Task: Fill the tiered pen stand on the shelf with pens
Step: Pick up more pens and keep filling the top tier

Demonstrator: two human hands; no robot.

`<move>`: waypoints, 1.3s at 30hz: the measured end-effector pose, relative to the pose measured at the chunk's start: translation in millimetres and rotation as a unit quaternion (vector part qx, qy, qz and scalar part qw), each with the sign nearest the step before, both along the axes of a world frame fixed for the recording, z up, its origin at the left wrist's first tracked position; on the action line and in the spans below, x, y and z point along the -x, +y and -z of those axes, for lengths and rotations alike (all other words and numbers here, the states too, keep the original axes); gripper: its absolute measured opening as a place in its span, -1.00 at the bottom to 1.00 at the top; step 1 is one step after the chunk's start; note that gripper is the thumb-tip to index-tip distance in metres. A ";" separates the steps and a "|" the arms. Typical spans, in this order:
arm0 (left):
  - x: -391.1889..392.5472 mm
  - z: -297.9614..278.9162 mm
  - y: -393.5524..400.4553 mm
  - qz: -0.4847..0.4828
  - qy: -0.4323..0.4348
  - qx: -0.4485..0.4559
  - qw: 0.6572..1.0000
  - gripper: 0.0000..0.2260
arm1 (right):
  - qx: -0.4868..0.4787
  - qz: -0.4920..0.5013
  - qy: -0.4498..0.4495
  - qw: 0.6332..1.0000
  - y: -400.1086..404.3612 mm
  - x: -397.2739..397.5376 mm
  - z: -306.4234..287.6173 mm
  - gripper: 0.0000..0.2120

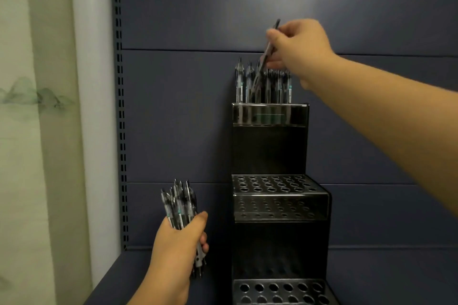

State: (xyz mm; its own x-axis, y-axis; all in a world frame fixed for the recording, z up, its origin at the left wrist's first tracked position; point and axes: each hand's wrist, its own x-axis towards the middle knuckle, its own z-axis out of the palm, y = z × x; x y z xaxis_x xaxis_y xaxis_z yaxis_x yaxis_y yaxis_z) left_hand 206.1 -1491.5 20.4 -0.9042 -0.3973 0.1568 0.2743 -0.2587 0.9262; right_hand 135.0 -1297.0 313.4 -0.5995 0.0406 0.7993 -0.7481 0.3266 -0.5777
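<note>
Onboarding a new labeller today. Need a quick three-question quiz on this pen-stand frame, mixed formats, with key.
1. True or false: the middle tier of the black tiered plastic pen stand holds pens.
2. Which hand grips the bundle of clear-barrelled pens?
3. The right hand holds a single dark pen over: A) top tier B) middle tier C) bottom tier

Key: 1 false, its holes are empty; 2 the left hand; 3 A.
</note>
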 end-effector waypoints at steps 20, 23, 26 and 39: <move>1.4 0.5 1.5 -0.013 -0.004 0.052 0.999 -0.83 | -0.269 0.096 -0.121 0.951 -12.6 0.7 0.1 -0.72; -2.0 -1.5 3.3 -0.015 0.001 0.056 0.998 -0.83 | -0.281 0.106 -0.114 0.947 -9.7 -2.8 4.9 -0.67; -6.9 -1.8 3.3 -0.012 0.005 0.066 0.998 -0.83 | -0.310 0.164 -0.062 0.934 -6.3 -15.7 16.1 -0.61; -22.1 -13.6 9.3 -0.062 0.045 0.136 0.988 -0.81 | -0.332 0.076 0.086 0.936 -18.9 -109.3 167.7 -0.84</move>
